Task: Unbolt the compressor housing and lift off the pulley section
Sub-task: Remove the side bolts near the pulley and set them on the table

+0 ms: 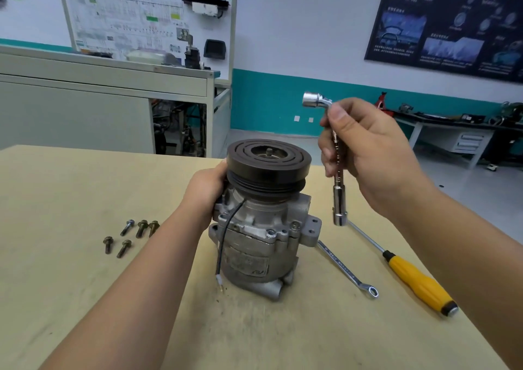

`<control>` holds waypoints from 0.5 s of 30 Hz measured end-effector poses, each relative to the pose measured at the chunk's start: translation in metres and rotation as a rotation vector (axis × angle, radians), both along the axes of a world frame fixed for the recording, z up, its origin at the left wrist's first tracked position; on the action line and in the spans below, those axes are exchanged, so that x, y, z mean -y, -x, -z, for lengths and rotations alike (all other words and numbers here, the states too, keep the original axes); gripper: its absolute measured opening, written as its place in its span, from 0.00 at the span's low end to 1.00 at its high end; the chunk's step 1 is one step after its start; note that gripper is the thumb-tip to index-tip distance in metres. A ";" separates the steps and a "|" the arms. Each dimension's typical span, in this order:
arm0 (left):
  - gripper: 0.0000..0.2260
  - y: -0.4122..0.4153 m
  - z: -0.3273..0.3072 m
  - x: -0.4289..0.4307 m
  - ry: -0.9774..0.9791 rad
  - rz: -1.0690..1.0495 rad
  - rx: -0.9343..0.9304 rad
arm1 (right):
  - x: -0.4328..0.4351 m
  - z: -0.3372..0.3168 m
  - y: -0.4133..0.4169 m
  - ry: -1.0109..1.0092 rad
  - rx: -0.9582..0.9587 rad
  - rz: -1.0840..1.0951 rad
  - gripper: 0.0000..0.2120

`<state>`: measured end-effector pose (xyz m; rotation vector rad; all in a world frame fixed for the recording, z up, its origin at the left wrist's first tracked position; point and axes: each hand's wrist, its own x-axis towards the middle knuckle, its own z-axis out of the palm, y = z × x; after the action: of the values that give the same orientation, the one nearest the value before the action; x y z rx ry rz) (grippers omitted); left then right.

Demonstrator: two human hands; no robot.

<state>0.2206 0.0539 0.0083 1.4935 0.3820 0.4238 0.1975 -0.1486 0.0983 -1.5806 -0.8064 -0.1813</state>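
A grey metal compressor housing (pixel 254 245) stands upright on the wooden table, its black grooved pulley (pixel 268 161) on top. A thin black wire (pixel 226 236) hangs down its front. My left hand (pixel 208 190) grips the housing's left side just under the pulley. My right hand (pixel 365 154) holds a chrome L-shaped socket wrench (pixel 338 183) upright in the air to the right of the pulley, its lower socket end hanging beside the housing's mounting ear. Several loose bolts (pixel 130 236) lie on the table to the left.
A combination spanner (pixel 348 269) and a yellow-handled screwdriver (pixel 418 282) lie on the table (pixel 70 256) right of the compressor. A grey cabinet (pixel 85 109) with a display board stands behind, and a workbench (pixel 467 132) at the far right.
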 end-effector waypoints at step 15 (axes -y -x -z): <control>0.21 0.006 0.010 -0.003 -0.074 -0.107 0.048 | -0.004 -0.001 -0.013 -0.055 0.066 0.135 0.05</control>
<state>0.2142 0.0564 -0.0021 1.5359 0.4135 0.5629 0.2104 -0.1443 0.0994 -1.5841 -0.7394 -0.3524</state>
